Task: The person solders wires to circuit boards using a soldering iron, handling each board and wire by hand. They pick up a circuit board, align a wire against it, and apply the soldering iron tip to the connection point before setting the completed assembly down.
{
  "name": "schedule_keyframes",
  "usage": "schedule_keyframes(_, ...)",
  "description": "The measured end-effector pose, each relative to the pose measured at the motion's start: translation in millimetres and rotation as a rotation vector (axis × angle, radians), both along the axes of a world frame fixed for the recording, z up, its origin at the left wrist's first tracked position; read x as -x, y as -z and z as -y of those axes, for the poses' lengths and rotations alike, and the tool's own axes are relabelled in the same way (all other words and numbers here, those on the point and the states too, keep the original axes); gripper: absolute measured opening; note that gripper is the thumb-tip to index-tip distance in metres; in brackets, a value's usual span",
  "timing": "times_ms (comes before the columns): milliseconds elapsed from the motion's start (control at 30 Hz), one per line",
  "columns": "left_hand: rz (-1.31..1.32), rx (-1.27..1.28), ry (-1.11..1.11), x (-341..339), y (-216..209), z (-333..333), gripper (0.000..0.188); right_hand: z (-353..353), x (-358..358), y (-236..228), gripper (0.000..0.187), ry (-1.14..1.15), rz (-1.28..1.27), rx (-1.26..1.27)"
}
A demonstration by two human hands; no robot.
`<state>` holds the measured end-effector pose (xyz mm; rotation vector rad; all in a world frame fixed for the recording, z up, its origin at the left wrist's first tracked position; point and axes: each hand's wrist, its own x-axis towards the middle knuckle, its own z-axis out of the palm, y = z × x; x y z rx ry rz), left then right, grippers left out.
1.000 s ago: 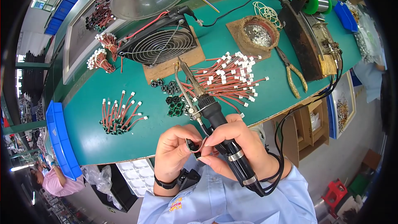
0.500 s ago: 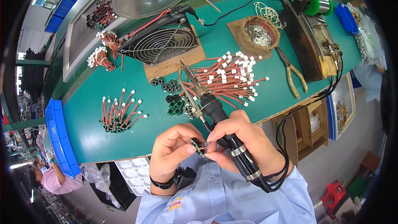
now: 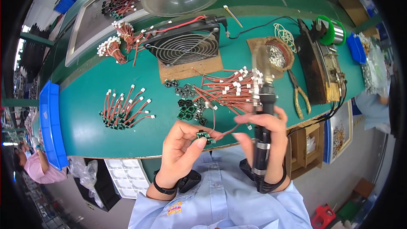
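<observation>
2 bare hands work above the near edge of the desk (image 3: 85, 140). The left hand (image 3: 182, 152) is closed in a pinch, and its thumb and fingers grip a small green board (image 3: 204, 135). The right hand (image 3: 269, 129) carries a soldering iron (image 3: 263, 140) nearly upright, tip upward and blurred, while its thumb and index finger stand apart. A reddish wire (image 3: 227, 133) runs from the board toward this index finger; I cannot tell if the fingers hold its end.

In my judgement, the step in hand is to inspect or arrange the wire at the board. The next move probably calls for a steady left pinch and for turning the hot tip away from the fingers.

Just beyond the hands lie loose black and green parts (image 3: 186, 108), with a pile of white-ended cables (image 3: 233, 89) beside them. Wired pieces (image 3: 125, 110) lie in a group on the left, nearer to a blue tray (image 3: 53, 123). Farther away, 1 black fan (image 3: 186, 46) leans over a brown board, and on the right are pliers (image 3: 299, 95), a round bowl (image 3: 289, 61) of metal bits and a green solder reel (image 3: 325, 29).
</observation>
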<state>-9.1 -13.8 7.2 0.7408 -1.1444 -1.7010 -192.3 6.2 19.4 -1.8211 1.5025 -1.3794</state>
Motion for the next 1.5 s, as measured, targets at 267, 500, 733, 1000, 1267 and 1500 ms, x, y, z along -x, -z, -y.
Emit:
schedule_keyframes(267, 0.037, -0.032, -0.29, -7.6, 7.3, 9.8, 0.009, -40.6, 8.2, 21.3, 0.067, 0.108, 0.339, 0.143)
schedule_keyframes(500, 0.102, 0.053, -0.373, -4.4, 6.7, 11.4, 0.008, -41.2, 15.9, 9.3, 0.052, -0.303, -0.151, 0.059)
schedule_keyframes(733, 0.236, 0.15, -0.397, -5.4, 11.1, 10.2, 0.01, -40.0, 13.1, 8.0, 0.045, -0.293, -0.096, 0.03)
schedule_keyframes(1000, 0.262, 0.122, -0.392, -1.5, 7.3, 9.6, 0.011, -41.0, 14.4, 10.1, 0.046, -0.296, -0.097, 0.028)
schedule_keyframes(1267, 0.24, 0.092, -0.389, -0.7, 8.0, 9.2, 0.011, -39.9, 15.0, 11.2, 0.045, -0.295, -0.092, 0.041)
schedule_keyframes(1500, 0.249, 0.14, -0.389, -0.3, 9.6, 9.7, 0.011, -40.3, 16.1, 11.7, 0.043, -0.295, -0.087, 0.053)
